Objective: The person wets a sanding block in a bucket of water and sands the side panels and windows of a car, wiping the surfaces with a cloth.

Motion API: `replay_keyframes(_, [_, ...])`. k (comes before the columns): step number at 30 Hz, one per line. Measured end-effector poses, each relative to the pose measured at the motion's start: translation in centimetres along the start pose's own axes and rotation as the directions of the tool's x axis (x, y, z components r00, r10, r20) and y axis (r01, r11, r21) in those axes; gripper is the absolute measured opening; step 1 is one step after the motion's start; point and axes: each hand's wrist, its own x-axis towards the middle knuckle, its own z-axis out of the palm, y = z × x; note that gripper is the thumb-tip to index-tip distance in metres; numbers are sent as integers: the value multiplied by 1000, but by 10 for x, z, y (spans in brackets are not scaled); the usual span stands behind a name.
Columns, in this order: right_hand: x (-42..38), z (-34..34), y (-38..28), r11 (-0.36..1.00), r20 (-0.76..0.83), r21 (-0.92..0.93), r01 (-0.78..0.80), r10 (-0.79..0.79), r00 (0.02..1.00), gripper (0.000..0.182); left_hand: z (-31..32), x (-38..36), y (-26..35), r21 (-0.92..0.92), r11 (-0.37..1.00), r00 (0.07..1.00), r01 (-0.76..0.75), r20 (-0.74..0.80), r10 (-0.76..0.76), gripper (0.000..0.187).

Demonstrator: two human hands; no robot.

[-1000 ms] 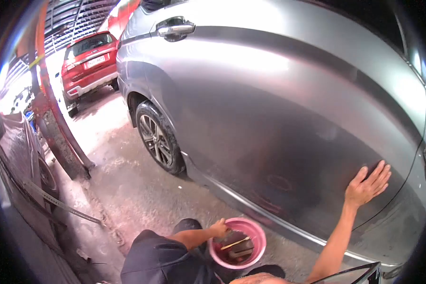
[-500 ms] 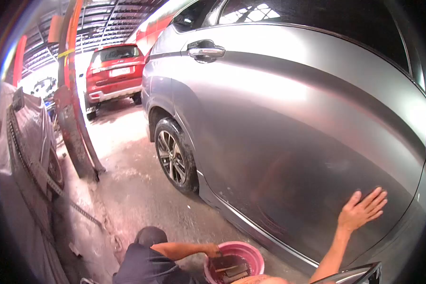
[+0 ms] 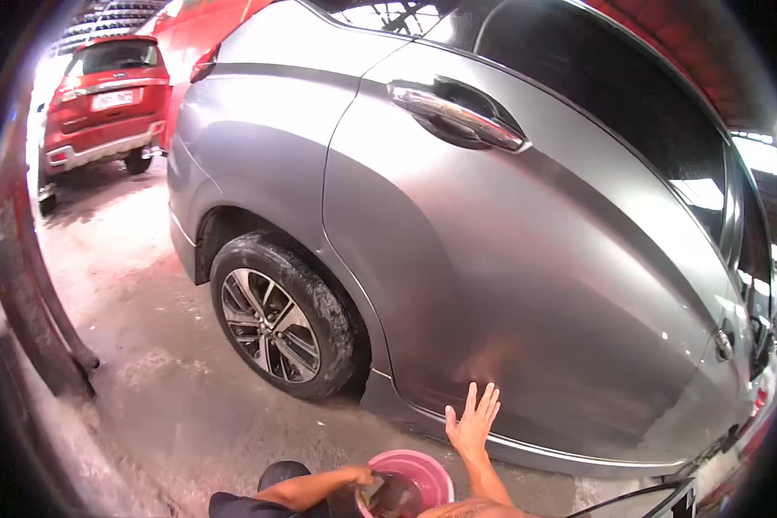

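My right hand (image 3: 472, 429) is open, palm toward the low part of a grey car's rear door (image 3: 527, 345), its spread fingers overlapping the panel just above the sill. A faint reflection shows above the fingertips. My left hand (image 3: 360, 476) is closed at the left rim of a pink plastic tub (image 3: 440, 475). From its fingers hangs a flat, dull-coloured piece (image 3: 372, 490), whose kind I cannot tell. Dark water (image 3: 399, 499) stands in the tub, on the floor beside the car.
The car's rear wheel (image 3: 272, 324) is left of the door, below a chrome door handle (image 3: 457, 116). A rusty post (image 3: 30, 293) rises at the left edge. Behind it a red car (image 3: 108, 104) is parked. My dark-clothed knee (image 3: 282, 473) is near the tub.
My view has swung right and closer to the car. The right hand has moved toward the wheel along the door's lower part. My left hand has come up from inside the tub to its rim.
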Motion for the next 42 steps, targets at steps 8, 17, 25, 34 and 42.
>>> replay_keyframes(8, [4, 27, -23, 978, -17, 78, -193, 194, 981, 90, -142, -160, 29, 48, 776, 778, 628, -19, -628, 48])
replay_keyframes(17, [-106, 98, -80, 864, 670, 326, -383, 74, 738, 49, -134, -189, 42, 73, 783, 785, 617, -114, -609, 43])
replay_keyframes(25, [-157, 161, -114, 600, 701, 700, -388, -474, 533, 104, -79, -161, 99, -501, 757, 671, 419, -390, -631, 38])
replay_keyframes(34, [-188, 199, -94, 763, 670, 618, -189, -385, 635, 89, 6, -104, -20, 59, 966, 944, 253, -232, -234, 60])
replay_keyframes(42, [-157, 191, -98, 754, 703, 615, -231, -392, 594, 80, -316, -180, 204, 262, 926, 136, 272, -963, 232, 46])
